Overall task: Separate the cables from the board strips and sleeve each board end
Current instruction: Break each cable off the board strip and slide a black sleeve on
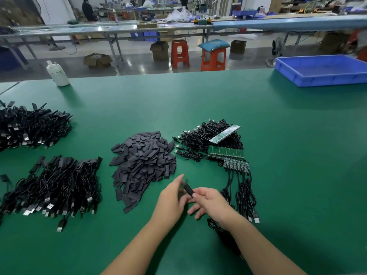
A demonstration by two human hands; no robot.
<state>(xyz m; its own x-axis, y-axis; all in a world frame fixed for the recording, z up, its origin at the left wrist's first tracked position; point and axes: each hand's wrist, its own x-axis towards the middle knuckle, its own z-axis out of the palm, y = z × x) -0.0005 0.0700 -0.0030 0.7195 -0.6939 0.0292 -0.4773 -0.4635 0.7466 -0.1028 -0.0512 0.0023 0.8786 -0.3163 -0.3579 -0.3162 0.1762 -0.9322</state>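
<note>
Near the front edge of the green surface (278,120), the right hand (212,203) pinches a black sleeve (188,189); the left hand (170,199) touches it, fingers straight. Behind lie the sleeve pile (143,165) and board strips (225,151) — beyond them, bare green reaches a blue tray (321,76).

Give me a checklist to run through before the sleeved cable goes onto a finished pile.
1. Black flat sleeve held by both hands: ok, right hand pinches it, left hand touches it.
2. Board end fully covered: cannot tell, blurred.
3. Cable free of green board strips: cannot tell.
4. Loose sleeve pile stocked: ok.
5. Finished black cable pile within view on green table mat: ok.
</note>
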